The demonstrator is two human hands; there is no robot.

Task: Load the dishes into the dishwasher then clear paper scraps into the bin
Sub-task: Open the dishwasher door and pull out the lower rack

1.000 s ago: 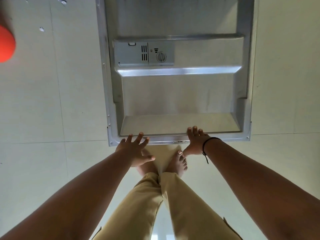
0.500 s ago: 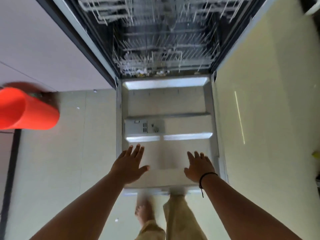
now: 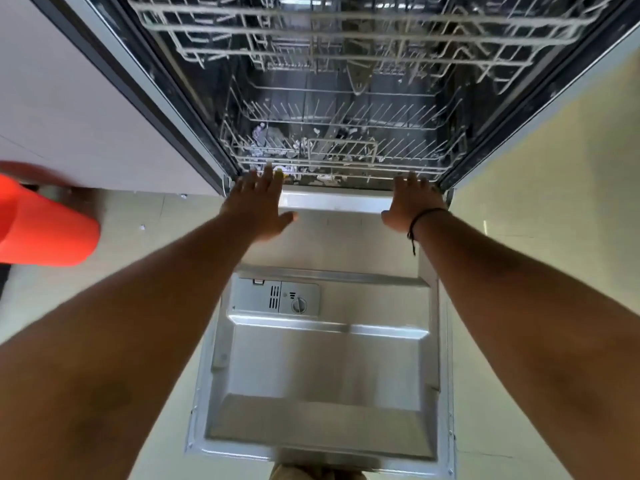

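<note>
The dishwasher stands open, its steel door (image 3: 322, 368) lying flat below me. My left hand (image 3: 258, 206) and my right hand (image 3: 410, 200) reach forward with straight fingers to the front edge of the lower wire rack (image 3: 332, 150), one at each front corner. Neither hand holds anything. Whether the fingertips touch the rack I cannot tell. Small pale paper scraps (image 3: 298, 145) lie among the rack's wires. The upper rack (image 3: 346, 32) sits above, with no dishes visible in it.
An orange plastic bin (image 3: 45, 230) stands on the floor at the left, blurred. White cabinet fronts (image 3: 69, 109) flank the dishwasher on the left. Pale floor tiles (image 3: 540, 244) spread on both sides of the door, with small scraps (image 3: 142, 227) near the bin.
Both hands left the door's outer edge and moved forward over the door to the front of the lower rack. The view tilted up, so the dishwasher's inside is in sight.
</note>
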